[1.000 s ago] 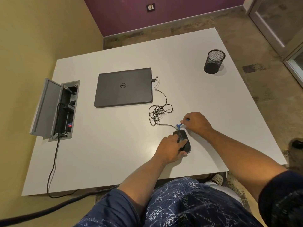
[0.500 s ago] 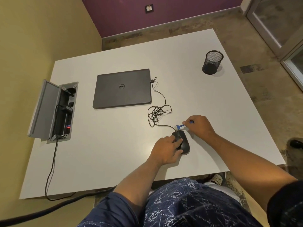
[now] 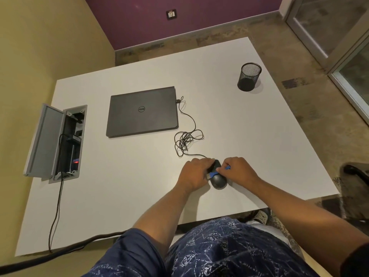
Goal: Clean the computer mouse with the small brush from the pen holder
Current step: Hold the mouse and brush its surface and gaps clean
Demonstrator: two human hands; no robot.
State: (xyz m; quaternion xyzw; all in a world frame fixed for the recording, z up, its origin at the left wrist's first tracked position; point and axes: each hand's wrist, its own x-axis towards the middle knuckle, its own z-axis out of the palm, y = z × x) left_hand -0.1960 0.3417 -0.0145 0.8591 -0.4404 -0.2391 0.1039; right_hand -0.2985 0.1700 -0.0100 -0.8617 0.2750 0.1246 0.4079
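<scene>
A black wired computer mouse (image 3: 219,180) lies on the white table (image 3: 239,126) near its front edge. My left hand (image 3: 194,173) grips the mouse's left side and front. My right hand (image 3: 238,171) pinches a small blue brush (image 3: 214,174), whose head lies across the top of the mouse, close to my left fingers. The black mesh pen holder (image 3: 249,76) stands at the far right of the table and looks empty.
A closed dark laptop (image 3: 142,111) lies at centre-left, with the mouse cable (image 3: 186,137) coiled between it and the mouse. An open cable box (image 3: 58,142) is set into the table's left side. A chair arm (image 3: 357,172) shows at the right.
My right hand moved the brush from the mouse's front tip back over its top. My left hand shifted forward along the mouse's left side.
</scene>
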